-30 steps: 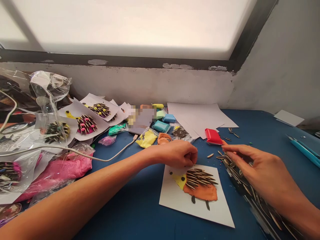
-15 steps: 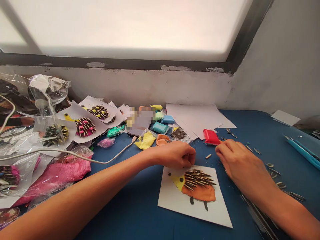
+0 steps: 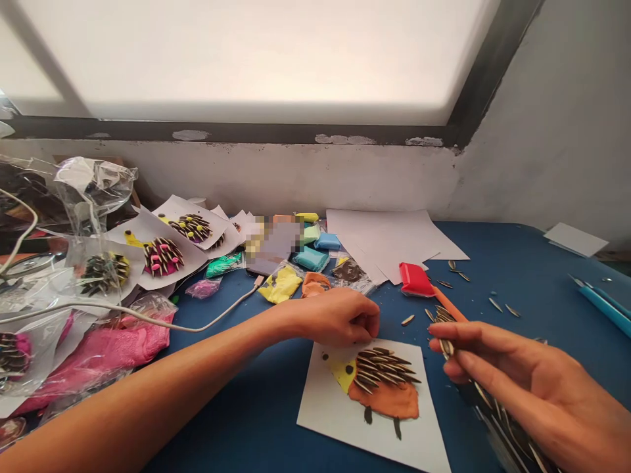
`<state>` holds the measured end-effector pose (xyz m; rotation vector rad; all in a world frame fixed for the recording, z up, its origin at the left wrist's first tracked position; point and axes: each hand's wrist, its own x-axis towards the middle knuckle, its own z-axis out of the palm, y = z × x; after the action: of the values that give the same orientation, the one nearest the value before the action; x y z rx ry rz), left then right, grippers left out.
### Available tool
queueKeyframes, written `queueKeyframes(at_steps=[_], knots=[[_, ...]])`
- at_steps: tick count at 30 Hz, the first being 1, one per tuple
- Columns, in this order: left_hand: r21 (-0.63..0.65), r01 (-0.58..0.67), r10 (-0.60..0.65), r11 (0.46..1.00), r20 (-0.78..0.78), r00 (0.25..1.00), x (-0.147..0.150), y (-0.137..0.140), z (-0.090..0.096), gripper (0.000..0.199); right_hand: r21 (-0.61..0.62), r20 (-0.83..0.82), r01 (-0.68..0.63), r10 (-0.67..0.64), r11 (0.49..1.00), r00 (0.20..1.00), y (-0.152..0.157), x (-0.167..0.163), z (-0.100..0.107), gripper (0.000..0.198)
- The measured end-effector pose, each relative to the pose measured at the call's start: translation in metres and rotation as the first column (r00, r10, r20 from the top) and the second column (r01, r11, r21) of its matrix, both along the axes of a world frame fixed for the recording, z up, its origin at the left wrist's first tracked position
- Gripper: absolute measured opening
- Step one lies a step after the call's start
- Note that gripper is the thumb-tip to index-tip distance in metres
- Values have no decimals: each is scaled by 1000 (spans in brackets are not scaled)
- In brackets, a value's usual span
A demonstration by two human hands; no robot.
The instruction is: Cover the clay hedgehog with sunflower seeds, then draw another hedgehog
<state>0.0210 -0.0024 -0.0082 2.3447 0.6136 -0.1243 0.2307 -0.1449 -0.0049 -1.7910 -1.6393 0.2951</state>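
A white card (image 3: 325, 414) lies on the blue table (image 3: 246, 420). On it is a clay hedgehog (image 3: 382, 391) with an orange body, a yellow head and rows of sunflower seeds as spines. My left hand (image 3: 340, 316) rests closed on the card's top edge, fingertips by the seeds. My right hand (image 3: 517, 378) hovers to the right of the card and pinches a sunflower seed (image 3: 446, 346) between thumb and fingers. A heap of seeds (image 3: 507, 440) lies under that hand.
Loose seeds (image 3: 453, 269) scatter near a red clay block (image 3: 415, 278) and an orange stick (image 3: 449, 305). White sheets (image 3: 394, 240), coloured clay packets (image 3: 310, 257), finished hedgehog cards (image 3: 162, 253), plastic bags (image 3: 93, 184), a white cable (image 3: 197, 325) and a blue tool (image 3: 604, 302) surround the work.
My right hand drew back from beside the red block toward me and now holds a seed to the right of the card. The left hand stayed on the card's top edge.
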Motion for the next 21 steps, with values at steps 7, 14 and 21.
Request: queueKeyframes(at_steps=[7,14,21], knots=[[-13,-11,11,1000,-19,1000,0,1,-3,12,-81,-285,-54,28,995,958,0,-3,-2,37],[-14,-23,23,1000,-15,1000,1,0,-1,11,-7,34,-44,44,999,998,-3,10,-14,30],[-8,-26,25,1000,-19,999,1,-2,-2,10,28,263,68,-73,997,962,-1,23,5,42]])
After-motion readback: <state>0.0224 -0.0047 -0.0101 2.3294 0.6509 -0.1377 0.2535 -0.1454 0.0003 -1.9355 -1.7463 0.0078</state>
